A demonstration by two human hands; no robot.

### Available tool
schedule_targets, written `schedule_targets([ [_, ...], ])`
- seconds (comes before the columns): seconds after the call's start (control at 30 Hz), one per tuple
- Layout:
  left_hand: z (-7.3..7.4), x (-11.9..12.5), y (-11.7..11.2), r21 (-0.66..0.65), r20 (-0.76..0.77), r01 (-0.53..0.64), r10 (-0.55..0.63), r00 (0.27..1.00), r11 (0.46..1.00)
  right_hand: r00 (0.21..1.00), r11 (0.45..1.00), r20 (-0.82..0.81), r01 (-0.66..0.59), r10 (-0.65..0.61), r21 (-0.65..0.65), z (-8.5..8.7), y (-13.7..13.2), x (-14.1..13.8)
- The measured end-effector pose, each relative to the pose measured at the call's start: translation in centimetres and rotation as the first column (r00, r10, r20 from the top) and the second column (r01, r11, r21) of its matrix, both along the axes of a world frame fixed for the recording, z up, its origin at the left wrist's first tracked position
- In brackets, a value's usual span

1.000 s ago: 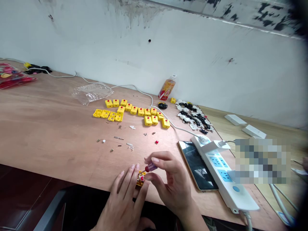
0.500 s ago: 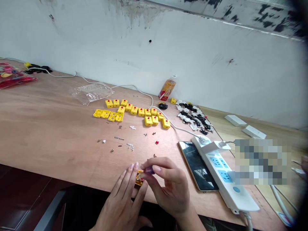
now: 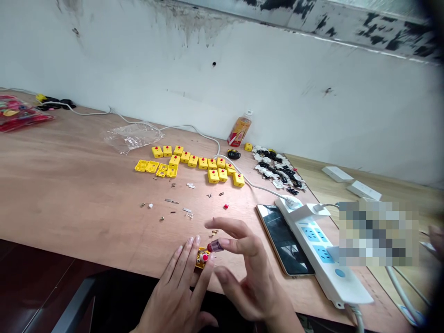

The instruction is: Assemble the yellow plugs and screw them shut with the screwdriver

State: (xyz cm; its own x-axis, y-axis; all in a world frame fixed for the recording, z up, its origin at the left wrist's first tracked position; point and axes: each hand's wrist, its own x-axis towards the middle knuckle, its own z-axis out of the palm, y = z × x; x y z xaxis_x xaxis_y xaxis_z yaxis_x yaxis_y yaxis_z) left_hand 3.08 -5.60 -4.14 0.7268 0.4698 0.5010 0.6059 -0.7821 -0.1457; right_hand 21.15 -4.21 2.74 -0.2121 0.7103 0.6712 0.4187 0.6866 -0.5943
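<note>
My left hand (image 3: 178,289) lies at the near table edge, its fingers stretched flat and pressed on a small yellow block with a red button (image 3: 202,257). A small purple-handled screwdriver (image 3: 216,245) leans with its tip on that block. My right hand (image 3: 248,273) is beside it. Its middle fingertip stays against the handle, while the index finger and thumb are spread away from it.
Rows of yellow blocks (image 3: 194,163) and loose small metal parts (image 3: 173,203) lie mid-table. A phone (image 3: 282,240) and a white power strip (image 3: 321,249) are right of my hands. Black-and-white parts (image 3: 279,171), a bottle (image 3: 239,130) and a plastic bag (image 3: 132,135) sit farther back.
My right hand's index finger and thumb have opened away from the screwdriver handle, which they pinched before. My left hand stays on the yellow block.
</note>
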Motion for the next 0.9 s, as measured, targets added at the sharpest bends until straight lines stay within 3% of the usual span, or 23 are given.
schedule_targets([
  [0.1, -0.03, 0.05, -0.02, -0.006, 0.016, -0.029, 0.029, 0.999, 1.0, 0.996, 0.992, -0.058, -0.074, 0.068, -0.102, -0.17, 0.11, 0.11],
  [0.23, -0.17, 0.09, -0.11, -0.048, 0.02, -0.024, 0.025, 0.999, 0.999, 0.99, 0.999, -0.136, 0.027, -0.025, 0.019, -0.54, 0.08, 0.08],
  [0.37, -0.43, 0.06, -0.15, -0.015, 0.029, -0.011, 0.011, 1.0, 1.0, 0.991, 0.977, -0.052, -0.13, 0.123, -0.169, -0.23, -0.16, -0.18],
  [0.53, -0.35, 0.03, -0.22, -0.049, 0.027, -0.028, 0.029, 0.999, 0.998, 0.983, 0.999, -0.181, 0.032, -0.034, -0.01, -0.45, -0.08, -0.43],
  [0.7, -0.3, -0.01, -0.35, -0.026, 0.008, -0.024, 0.024, 1.0, 0.999, 0.992, 0.971, -0.11, -0.09, 0.067, -0.22, -0.43, -0.19, -0.18],
  [0.83, -0.6, -0.06, -0.42, -0.061, 0.019, -0.037, 0.038, 0.999, 0.997, 0.975, 0.997, -0.207, 0.067, -0.075, -0.047, -0.63, 0.19, -0.31],
  [0.9, -0.67, -0.05, -0.4, -0.063, 0.022, -0.025, 0.027, 0.999, 0.998, 0.983, 0.996, -0.173, 0.041, -0.054, -0.081, -0.67, 0.27, -0.35],
])
